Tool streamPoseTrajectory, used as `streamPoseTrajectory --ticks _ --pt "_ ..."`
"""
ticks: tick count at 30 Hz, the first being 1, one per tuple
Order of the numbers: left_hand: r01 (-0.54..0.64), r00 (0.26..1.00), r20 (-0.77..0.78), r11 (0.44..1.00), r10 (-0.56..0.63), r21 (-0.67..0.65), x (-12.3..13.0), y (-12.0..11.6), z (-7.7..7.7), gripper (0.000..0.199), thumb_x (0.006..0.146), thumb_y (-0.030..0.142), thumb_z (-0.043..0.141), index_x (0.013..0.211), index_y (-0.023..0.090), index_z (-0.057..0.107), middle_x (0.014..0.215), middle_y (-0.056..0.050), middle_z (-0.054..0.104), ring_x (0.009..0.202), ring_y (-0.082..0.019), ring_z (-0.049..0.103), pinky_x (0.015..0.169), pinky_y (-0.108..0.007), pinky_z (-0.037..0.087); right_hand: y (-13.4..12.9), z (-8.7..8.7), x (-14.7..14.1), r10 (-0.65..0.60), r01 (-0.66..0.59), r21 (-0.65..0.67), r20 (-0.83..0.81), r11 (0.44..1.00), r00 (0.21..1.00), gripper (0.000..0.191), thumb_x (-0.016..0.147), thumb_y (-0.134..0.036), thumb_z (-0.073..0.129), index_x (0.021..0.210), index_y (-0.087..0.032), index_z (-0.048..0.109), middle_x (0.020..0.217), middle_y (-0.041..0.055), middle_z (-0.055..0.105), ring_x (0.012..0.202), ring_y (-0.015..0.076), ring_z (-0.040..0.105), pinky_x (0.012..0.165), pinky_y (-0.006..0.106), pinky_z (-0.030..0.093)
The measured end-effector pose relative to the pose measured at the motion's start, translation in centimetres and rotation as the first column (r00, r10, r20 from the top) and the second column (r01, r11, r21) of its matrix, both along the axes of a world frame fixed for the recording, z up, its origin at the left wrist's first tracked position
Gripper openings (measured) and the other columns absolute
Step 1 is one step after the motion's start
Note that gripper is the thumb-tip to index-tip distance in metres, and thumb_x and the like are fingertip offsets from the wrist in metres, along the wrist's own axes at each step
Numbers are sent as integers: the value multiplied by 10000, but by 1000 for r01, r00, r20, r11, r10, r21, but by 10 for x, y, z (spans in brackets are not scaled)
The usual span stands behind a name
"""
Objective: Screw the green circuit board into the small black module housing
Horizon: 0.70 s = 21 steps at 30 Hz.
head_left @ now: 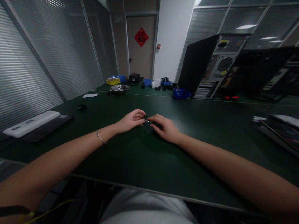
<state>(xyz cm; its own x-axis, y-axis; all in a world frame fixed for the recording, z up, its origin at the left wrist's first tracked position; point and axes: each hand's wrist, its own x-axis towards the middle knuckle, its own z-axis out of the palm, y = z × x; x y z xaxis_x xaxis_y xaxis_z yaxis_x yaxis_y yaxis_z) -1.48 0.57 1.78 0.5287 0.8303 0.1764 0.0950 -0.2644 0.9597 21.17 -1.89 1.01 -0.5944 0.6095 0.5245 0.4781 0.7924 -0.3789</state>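
Over the middle of the green table, my left hand (pixel 130 121) pinches a small black part (pixel 145 117) between thumb and fingers. Its exact kind is too small and dark to make out. My right hand (pixel 167 128) is closed round a screwdriver (pixel 157 125) with a dark handle. The screwdriver's thin metal shaft points left, and its tip is at or very near the black part; whether they touch I cannot tell. Fingers partly cover both things. Both hands are low over the tabletop (pixel 137 155).
Left lie a white long device (pixel 32 123), a dark flat panel (pixel 48 128) and a mouse (pixel 81 107). A metal bowl (pixel 120 89), yellow bin (pixel 113 81) and blue bin (pixel 181 93) stand at the back. A computer tower (pixel 201 62) stands back right; stacked items (pixel 280 127) lie right.
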Motion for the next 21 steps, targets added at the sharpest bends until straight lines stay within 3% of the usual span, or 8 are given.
streamPoseTrajectory --ticks 6,13,21 --pt "19 985 171 973 21 -231 2 -2 3 304 818 83 626 1118 119 594 1077 -90 618 967 -175 638 961 -378 474 4 -1 3 -69 68 -15 -49 998 996 279 895 -199 528 1155 -235 625 1033 68 647 922 197 617 801 328 498" --pt "-15 982 184 982 50 -186 -3 4 1 243 802 94 662 1042 110 627 1045 -96 652 926 -166 642 896 -343 497 2 -1 3 -80 80 5 -57 997 995 275 896 -212 530 1146 -238 642 1009 66 646 881 189 617 752 311 497" --pt "33 979 204 957 28 -288 2 -2 4 287 823 80 643 1108 102 612 1035 -120 686 923 -181 689 936 -350 498 4 -3 3 -96 97 13 -50 995 994 277 889 -194 537 1138 -234 649 1020 61 647 893 183 617 759 305 493"
